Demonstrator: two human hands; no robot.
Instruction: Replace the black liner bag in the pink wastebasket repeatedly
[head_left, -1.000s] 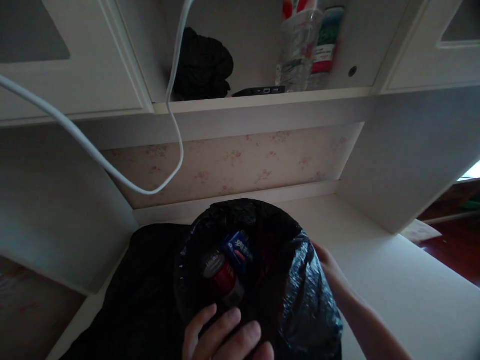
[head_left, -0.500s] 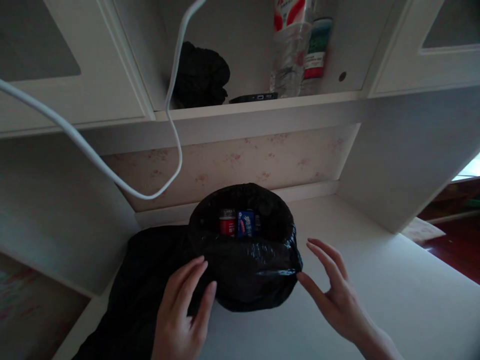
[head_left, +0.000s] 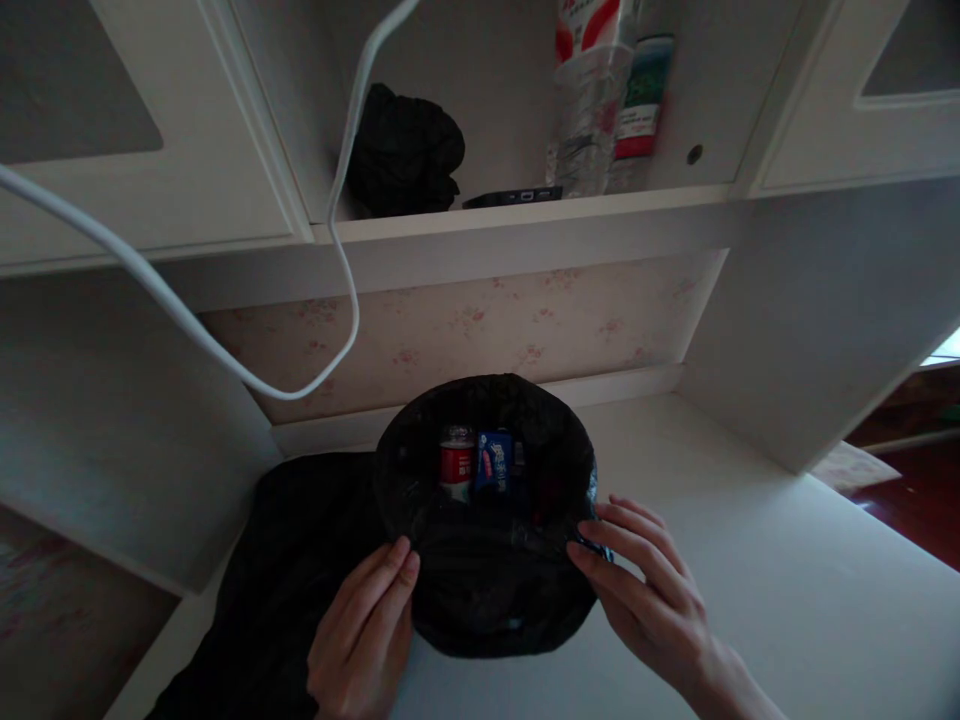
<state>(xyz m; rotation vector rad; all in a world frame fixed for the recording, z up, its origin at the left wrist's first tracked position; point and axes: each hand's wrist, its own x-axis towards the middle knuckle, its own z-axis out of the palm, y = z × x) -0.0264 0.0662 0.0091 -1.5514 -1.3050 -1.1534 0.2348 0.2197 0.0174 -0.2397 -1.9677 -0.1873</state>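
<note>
A black plastic garbage bag (head_left: 502,600) stands with its round mouth facing up, and I look down into it. Inside show a small bottle (head_left: 457,465) with a red label and a blue packet (head_left: 494,463). My left hand (head_left: 367,620) grips the bag's rim at the near left, its fingers pressed together and the thumb hidden. At the right side of the rim, my right hand (head_left: 645,585) pinches a fold of the bag between thumb and fingers. More black material (head_left: 292,560) lies on the desk to the left.
The bag rests on a white desk (head_left: 750,560). Above it, a shelf (head_left: 637,200) carries a clear plastic bottle (head_left: 589,120), a can-like container (head_left: 641,100), a flat black device (head_left: 517,196) and a crumpled black bundle (head_left: 409,150). A white cable (head_left: 330,370) hangs in front at left.
Both hands have closed on the bag's rim, the right one moving in to the left. The near side of the mouth has opened wider toward me, showing more of the bottle.
</note>
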